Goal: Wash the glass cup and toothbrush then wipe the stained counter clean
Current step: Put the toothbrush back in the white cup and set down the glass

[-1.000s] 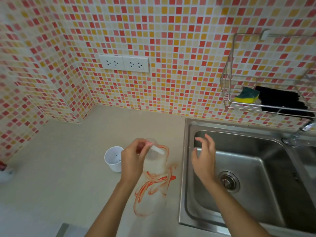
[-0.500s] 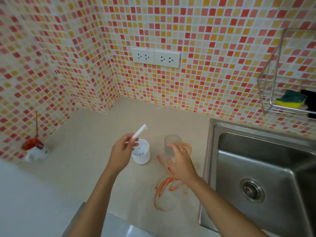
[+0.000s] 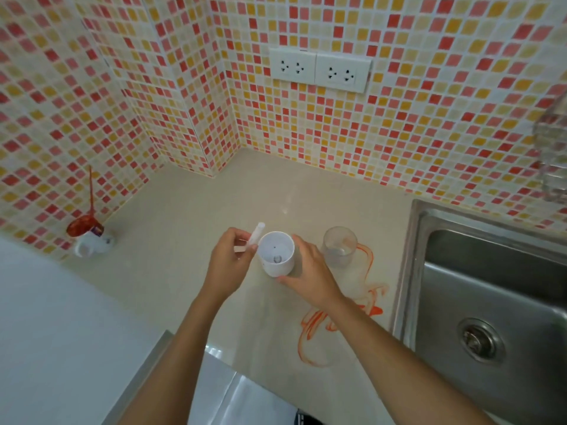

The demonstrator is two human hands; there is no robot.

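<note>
My left hand (image 3: 228, 260) pinches a white toothbrush (image 3: 255, 234), its end pointing up just left of a white plastic cup (image 3: 276, 254). My right hand (image 3: 310, 276) grips that white cup from its right side on the beige counter (image 3: 184, 216). A clear glass cup (image 3: 340, 246) stands upright to the right of the white cup, apart from my hands. An orange-red stain (image 3: 340, 320) swirls over the counter beneath and in front of the glass cup.
A steel sink (image 3: 491, 302) with a round drain (image 3: 478, 340) lies at the right. A toppled white container with a red spill (image 3: 87, 236) sits at the left wall. Wall sockets (image 3: 319, 70) are above. A blurred wire rack (image 3: 552, 154) hangs at far right.
My right hand left the glass cup and took hold of the white cup. My left hand brought the toothbrush down beside the white cup's rim. The view shifted left.
</note>
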